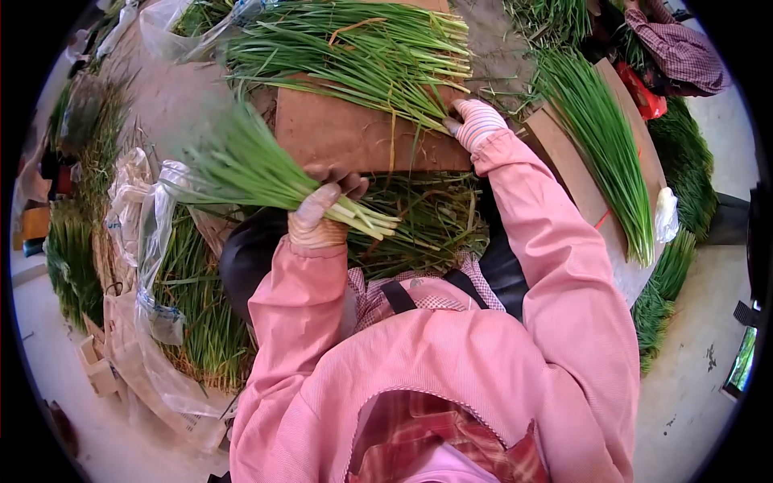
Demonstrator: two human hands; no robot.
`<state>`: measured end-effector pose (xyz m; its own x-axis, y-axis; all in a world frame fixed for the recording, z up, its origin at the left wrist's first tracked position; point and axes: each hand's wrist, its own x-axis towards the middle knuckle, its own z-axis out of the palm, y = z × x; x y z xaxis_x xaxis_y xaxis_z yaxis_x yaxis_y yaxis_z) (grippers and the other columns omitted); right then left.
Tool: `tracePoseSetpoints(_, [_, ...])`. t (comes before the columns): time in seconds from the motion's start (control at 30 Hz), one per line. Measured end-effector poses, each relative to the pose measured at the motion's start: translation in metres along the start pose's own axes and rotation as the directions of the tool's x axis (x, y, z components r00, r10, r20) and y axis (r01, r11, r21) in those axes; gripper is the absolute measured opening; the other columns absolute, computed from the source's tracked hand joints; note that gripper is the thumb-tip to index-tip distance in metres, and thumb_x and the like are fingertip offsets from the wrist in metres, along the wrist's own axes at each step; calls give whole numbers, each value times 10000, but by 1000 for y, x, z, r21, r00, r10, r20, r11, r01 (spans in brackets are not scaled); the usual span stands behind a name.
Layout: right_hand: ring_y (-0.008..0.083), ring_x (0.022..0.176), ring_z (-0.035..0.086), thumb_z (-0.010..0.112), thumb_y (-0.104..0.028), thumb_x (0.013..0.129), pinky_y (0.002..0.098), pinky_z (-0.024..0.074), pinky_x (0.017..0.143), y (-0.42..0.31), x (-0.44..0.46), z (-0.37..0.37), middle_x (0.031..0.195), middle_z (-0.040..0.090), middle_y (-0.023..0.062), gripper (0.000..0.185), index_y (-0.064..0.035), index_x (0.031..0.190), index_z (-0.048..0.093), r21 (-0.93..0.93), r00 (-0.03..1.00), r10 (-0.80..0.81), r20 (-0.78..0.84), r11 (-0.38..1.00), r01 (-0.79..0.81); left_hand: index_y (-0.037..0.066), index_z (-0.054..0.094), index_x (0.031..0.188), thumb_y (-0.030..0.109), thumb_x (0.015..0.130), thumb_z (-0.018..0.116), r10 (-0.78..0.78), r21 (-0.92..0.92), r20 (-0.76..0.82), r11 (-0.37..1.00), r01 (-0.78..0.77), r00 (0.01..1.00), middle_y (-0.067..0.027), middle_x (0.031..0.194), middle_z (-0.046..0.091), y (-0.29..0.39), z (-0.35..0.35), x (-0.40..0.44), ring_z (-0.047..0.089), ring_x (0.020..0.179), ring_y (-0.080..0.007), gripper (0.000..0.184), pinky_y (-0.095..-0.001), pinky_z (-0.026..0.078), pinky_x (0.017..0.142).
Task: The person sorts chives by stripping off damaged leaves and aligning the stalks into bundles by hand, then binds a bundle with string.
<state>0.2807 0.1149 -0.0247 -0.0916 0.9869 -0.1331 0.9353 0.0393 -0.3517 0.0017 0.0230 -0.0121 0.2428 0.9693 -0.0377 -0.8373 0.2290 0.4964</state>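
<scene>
My left hand, in a striped glove with a dirty palm, is wrapped round a bunch of garlic chives. Their pale stem ends stick out to the right of the fist, and the leaf tips are smeared by motion. My right hand, in a striped glove, has its fingers closed at the stem ends of a larger pile of garlic chives. That pile lies across a brown board in front of me. Some yellowed leaves hang among its stalks.
Loose leaf scraps lie between my knees. At right, a long chive bundle rests on cardboard beside a white plastic bag. Clear plastic and more chives are at left. Another person's checked sleeve shows top right.
</scene>
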Motion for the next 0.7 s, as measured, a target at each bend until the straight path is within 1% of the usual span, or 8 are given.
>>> tracePoseSetpoints(0.1, [325,748,548,602,-222,669,358,428,666,-7,11,-10,772,573,191,296,-6,867,557,-39,994,3,110,999,2,112,550,947,-52,692,563,-12,-24,7,1000,12,1000,-110,992,564,-13,-4,4,541,932,-296,304,-479,427,825])
tracePoseSetpoints(0.2, [297,751,558,581,-203,664,339,429,674,-10,23,-22,801,578,188,312,-6,903,550,-33,990,34,134,999,-30,107,549,934,-57,686,567,-19,-23,-23,1000,19,1000,-115,970,575,-9,5,1,561,893,-301,298,-482,443,798])
tracePoseSetpoints(0.27, [229,721,547,587,-221,676,317,425,682,-4,25,-30,798,583,145,344,-9,939,523,78,998,-44,49,996,40,103,542,932,-57,690,565,6,-42,-53,999,-8,999,-120,958,580,-2,8,-4,572,869,-296,292,-480,456,775])
tracePoseSetpoints(0.33, [227,635,517,573,-252,675,311,424,629,-12,18,-45,721,562,145,304,-21,869,537,191,999,20,-38,982,-13,104,534,934,-64,691,558,11,-61,-23,998,-12,1000,-127,969,576,7,5,-8,570,879,-290,297,-479,458,775])
tracePoseSetpoints(0.4, [136,604,448,601,-191,693,255,401,592,-15,4,-44,689,544,56,251,-11,856,537,551,971,57,-231,830,83,113,530,958,-36,714,563,29,-55,-11,998,-30,1000,-109,906,587,7,-2,-7,579,826,-258,288,-463,464,766])
tracePoseSetpoints(0.47, [129,597,475,611,-172,703,271,419,571,6,-7,-18,687,547,31,229,-16,857,544,726,996,66,-58,688,-4,118,532,973,16,751,558,52,-106,59,993,-45,997,-83,840,579,2,-5,-3,562,728,-218,246,-436,470,730])
tracePoseSetpoints(0.53, [112,465,467,605,-185,723,226,371,422,-13,-32,-19,642,530,23,194,-59,855,536,696,876,249,413,533,-480,106,531,961,100,769,572,49,-31,-29,998,-50,998,-44,744,534,-5,4,-5,504,633,-177,197,-386,460,648])
tracePoseSetpoints(0.7, [87,528,504,643,-141,702,203,395,463,-50,-73,-20,691,566,25,211,-56,872,551,907,939,78,336,241,-345,96,548,809,178,701,662,-161,72,-399,976,206,902,-2,624,474,-21,24,-12,463,522,-143,177,-339,459,562])
